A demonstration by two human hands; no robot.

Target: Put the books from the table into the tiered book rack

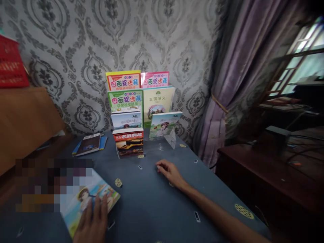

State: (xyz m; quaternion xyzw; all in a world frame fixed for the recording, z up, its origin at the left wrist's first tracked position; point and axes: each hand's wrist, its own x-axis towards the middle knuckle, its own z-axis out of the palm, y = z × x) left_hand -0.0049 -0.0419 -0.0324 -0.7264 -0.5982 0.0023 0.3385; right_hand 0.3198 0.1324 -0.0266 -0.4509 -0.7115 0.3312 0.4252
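My left hand (92, 219) lies flat with fingers stretched out on the cover of a picture-covered book (87, 199), which is blue with a figure in a hat. Part of that book is hidden by blurred blocks. My right hand (170, 172) rests on the table (152, 209) with its fingers curled in, and nothing shows in them. Ahead of it, a red-topped book (129, 143) and a pale green book (164, 125) lean upright in clear stands (170, 139). Behind these, a light blue book (126, 119) and a cream book (158, 101) stand upright.
Several colourful books, among them a green one (126, 99), rise in tiers near the patterned wall (93, 67). At the left back lie a dark book (88, 144) and a blue one (103, 143). A cardboard box (27, 114) stands left; a purple curtain (217, 125) hangs right.
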